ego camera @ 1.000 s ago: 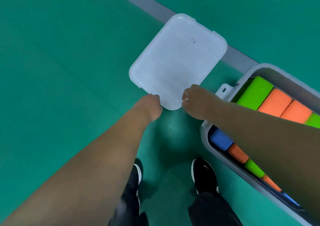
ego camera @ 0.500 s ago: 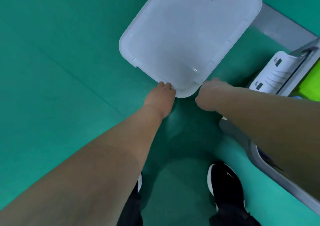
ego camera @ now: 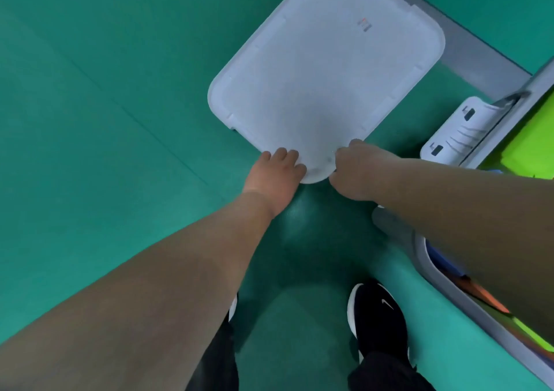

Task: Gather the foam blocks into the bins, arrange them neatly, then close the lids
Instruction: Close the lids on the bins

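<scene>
Closer and larger than a second ago, the lid (ego camera: 326,76) now fills the upper middle of the view, while the bin (ego camera: 491,327) has slid out toward the right edge so that only part of its rim and contents show; much of that may be the head moving rather than the objects. Both hands were already at the lid's near corner and remain there: the left hand (ego camera: 275,172) has its fingers laid over the top of the edge on one side of the corner, and the right hand (ego camera: 356,172) is curled round the edge on the other side, so between them they hold the lid. A dark sliver under its left edge suggests it is coming off the green floor (ego camera: 105,121), though I cannot tell how far; it sits beside the bin, not yet over it. Foam blocks (ego camera: 530,151) – green, orange and a little blue – lie packed inside, and a white latch (ego camera: 458,130) hangs open at the near end; gathering and arranging look done for this bin, so I judge the closing step to be starting – the lid has yet to be swung right and seated on the rim.
</scene>
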